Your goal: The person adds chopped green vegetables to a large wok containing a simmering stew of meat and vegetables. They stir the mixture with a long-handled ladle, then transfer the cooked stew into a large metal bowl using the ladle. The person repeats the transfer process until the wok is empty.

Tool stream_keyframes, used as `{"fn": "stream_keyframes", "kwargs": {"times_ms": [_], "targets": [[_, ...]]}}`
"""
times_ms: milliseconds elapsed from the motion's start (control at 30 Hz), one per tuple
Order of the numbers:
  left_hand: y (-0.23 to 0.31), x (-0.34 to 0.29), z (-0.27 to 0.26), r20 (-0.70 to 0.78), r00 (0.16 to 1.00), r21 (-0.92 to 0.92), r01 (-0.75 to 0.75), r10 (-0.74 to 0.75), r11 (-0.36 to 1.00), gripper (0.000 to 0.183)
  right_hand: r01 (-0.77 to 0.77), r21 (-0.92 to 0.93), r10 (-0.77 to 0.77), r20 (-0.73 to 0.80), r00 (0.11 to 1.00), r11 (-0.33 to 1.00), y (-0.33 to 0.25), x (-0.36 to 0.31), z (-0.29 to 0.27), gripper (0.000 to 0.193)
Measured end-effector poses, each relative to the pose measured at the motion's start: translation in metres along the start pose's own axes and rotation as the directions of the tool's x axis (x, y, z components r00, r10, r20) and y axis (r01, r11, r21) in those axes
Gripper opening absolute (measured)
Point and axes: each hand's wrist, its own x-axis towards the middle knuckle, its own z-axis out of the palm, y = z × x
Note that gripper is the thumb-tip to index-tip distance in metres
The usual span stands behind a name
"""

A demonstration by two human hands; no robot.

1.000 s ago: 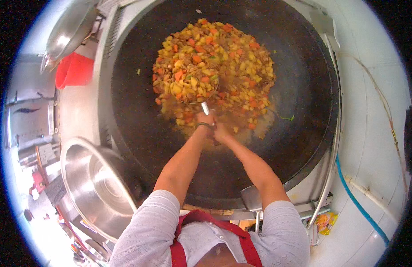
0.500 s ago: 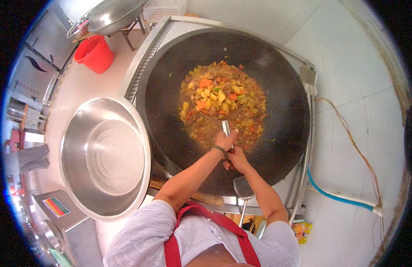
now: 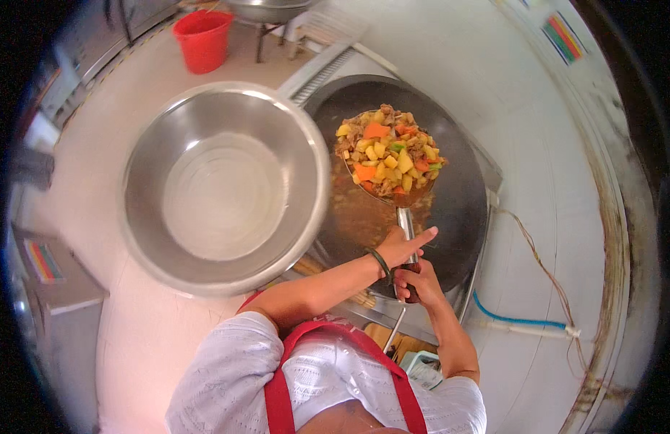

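Both my hands grip the handle of a big ladle (image 3: 405,218), raised over the wok. Heaped in its bowl is a stew (image 3: 390,160) of yellow and orange chunks, brown meat-like pieces and some green bits. My left hand (image 3: 401,247) is wrapped round the metal part of the handle, thumb stretched out. Lower down, my right hand (image 3: 419,282) closes on the dark handle end. The large black wok (image 3: 450,239) lies beneath, with more stew partly hidden by the ladle. Left of it stands a wide steel basin (image 3: 223,199), its shiny bottom showing.
A red bucket (image 3: 203,45) stands on the tiled floor at the far left. Beside it is a metal bowl on a stand (image 3: 268,10). The tiled wall (image 3: 523,289) on the right carries a blue hose (image 3: 519,318). A metal cabinet (image 3: 60,289) is at the left.
The heaped ladle has risen from the stew in the wok, nearer to me. The view has shifted, so the basin looks larger and the wok sits further right.
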Motion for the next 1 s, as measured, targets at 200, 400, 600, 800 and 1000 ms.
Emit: {"fn": "stream_keyframes", "kwargs": {"times_ms": [200, 400, 600, 800, 1000], "targets": [[0.017, -0.042, -0.043, -0.184, 0.980, -0.155, 0.047, -0.075, 0.987, 0.064, -0.079, -0.068, 0.089, 0.168, 0.982, 0.995, 0.003, 0.020, 0.032, 0.011], [0.004, -0.056, -0.095, -0.296, 0.940, -0.511, -0.004, -0.172, 0.860, 0.078, 0.010, -0.352, 0.087, 0.258, 0.962, 0.936, 0.001, 0.055, 0.074, 0.015], [-0.009, -0.044, -0.102, -0.288, 0.949, -0.580, -0.070, -0.124, 0.811, 0.075, 0.198, -0.957, -0.272, 0.136, 0.953, 0.213, -0.005, 0.061, 0.083, 0.056], [0.005, -0.018, -0.085, -0.505, 0.757, -0.131, -0.542, 0.415, 0.830, 0.044, 0.170, -0.979, -0.566, 0.203, 0.799, -0.113, -0.028, 0.068, 0.072, 0.048], [0.025, -0.003, -0.053, -0.416, 0.828, 0.576, -0.081, 0.376, 0.814, 0.055, 0.331, -0.635, -0.466, -0.051, 0.883, 0.698, -0.008, 0.082, 0.006, 0.026]]}}
